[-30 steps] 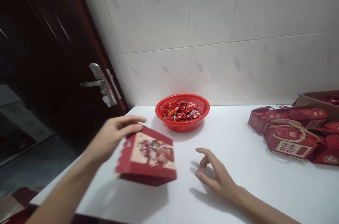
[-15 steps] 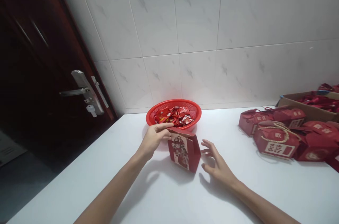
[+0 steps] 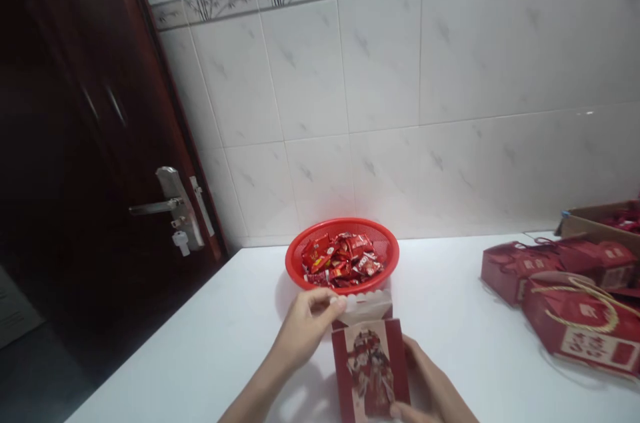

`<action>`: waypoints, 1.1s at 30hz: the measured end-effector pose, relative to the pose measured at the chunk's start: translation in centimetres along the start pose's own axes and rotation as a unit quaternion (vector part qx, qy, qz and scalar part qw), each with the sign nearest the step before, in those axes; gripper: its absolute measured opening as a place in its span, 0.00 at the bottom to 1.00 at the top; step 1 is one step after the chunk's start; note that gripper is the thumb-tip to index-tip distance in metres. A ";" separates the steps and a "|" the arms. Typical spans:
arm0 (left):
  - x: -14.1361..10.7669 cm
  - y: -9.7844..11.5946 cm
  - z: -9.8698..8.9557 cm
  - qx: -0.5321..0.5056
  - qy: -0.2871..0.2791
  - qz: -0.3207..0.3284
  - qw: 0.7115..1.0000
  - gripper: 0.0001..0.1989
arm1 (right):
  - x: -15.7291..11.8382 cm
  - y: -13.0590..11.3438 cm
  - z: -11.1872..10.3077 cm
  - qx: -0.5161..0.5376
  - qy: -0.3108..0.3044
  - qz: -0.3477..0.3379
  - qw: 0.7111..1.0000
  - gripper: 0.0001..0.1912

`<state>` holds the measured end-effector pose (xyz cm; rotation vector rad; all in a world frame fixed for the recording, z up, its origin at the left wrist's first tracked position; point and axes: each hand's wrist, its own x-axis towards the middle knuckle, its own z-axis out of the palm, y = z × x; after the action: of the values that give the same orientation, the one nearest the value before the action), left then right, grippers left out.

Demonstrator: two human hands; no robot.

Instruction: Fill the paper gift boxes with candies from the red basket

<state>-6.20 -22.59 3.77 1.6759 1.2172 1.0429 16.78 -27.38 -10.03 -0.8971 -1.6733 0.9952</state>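
Note:
A dark red paper gift box (image 3: 371,369) with a printed picture of figures on its front is between my hands, its top flap raised and showing a pale inner side. My left hand (image 3: 309,324) pinches the upper left corner of that scalloped flap. Round the lower right side of the box my right hand (image 3: 431,383) is closed, its thumb on the front and its other fingers partly hidden behind. Just beyond the box stands a red plastic basket (image 3: 391,261) holding several red-wrapped candies (image 3: 345,256).
Several red gift boxes (image 3: 575,316) with cord handles are grouped at the right of the white table (image 3: 225,343). Behind them is a cardboard carton (image 3: 580,226) with red items. A tiled wall backs the table; a dark door (image 3: 100,176) is at the left.
My right hand, apart from the box before, now grips its side. The box has turned its picture towards me and its flap has opened. The camera view has tilted up.

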 end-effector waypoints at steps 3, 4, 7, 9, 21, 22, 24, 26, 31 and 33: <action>0.8 -0.8 0.3 -0.072 -0.024 -0.051 0.996 0.15 | 0.4 1.9 0.3 0.011 0.015 0.011 1.000 0.42; 1.1 -1.1 0.4 -0.087 -0.021 -0.065 0.994 0.12 | 0.6 2.7 0.4 0.013 0.021 0.020 0.999 0.42; 1.7 -1.6 0.8 -0.119 -0.056 -0.111 0.985 0.10 | 1.0 4.4 0.5 0.014 0.029 0.051 0.998 0.38; 1.8 -1.4 0.8 -0.128 -0.094 -0.128 0.979 0.10 | 1.0 4.6 0.4 0.007 0.026 0.057 0.998 0.39; 7.6 0.9 -4.2 0.054 -0.159 0.045 0.985 0.17 | 0.1 -1.6 0.0 0.027 -0.022 0.030 0.999 0.41; 8.8 0.6 -4.3 0.087 -0.156 0.044 0.983 0.16 | 0.1 -1.8 0.0 0.033 -0.021 0.033 0.999 0.40; 11.1 0.0 -3.9 0.157 -0.161 0.037 0.974 0.14 | 0.1 -2.0 0.0 0.038 -0.020 0.040 0.998 0.39; 12.9 -0.5 -2.9 0.228 -0.207 0.032 0.951 0.11 | 0.1 -2.1 -0.1 0.028 -0.016 0.048 0.998 0.38; 15.9 -1.1 0.2 0.380 -0.281 -0.047 0.880 0.18 | 0.1 -1.7 -0.3 -0.005 -0.015 0.055 0.998 0.42; 16.9 -1.4 1.0 0.408 -0.282 -0.089 0.864 0.20 | 0.2 -1.6 -0.3 0.010 -0.027 0.049 0.998 0.41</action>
<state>-2.36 -6.03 4.82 2.2037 1.4461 -0.1701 16.84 -27.79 -8.48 -0.9540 -1.6743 1.1110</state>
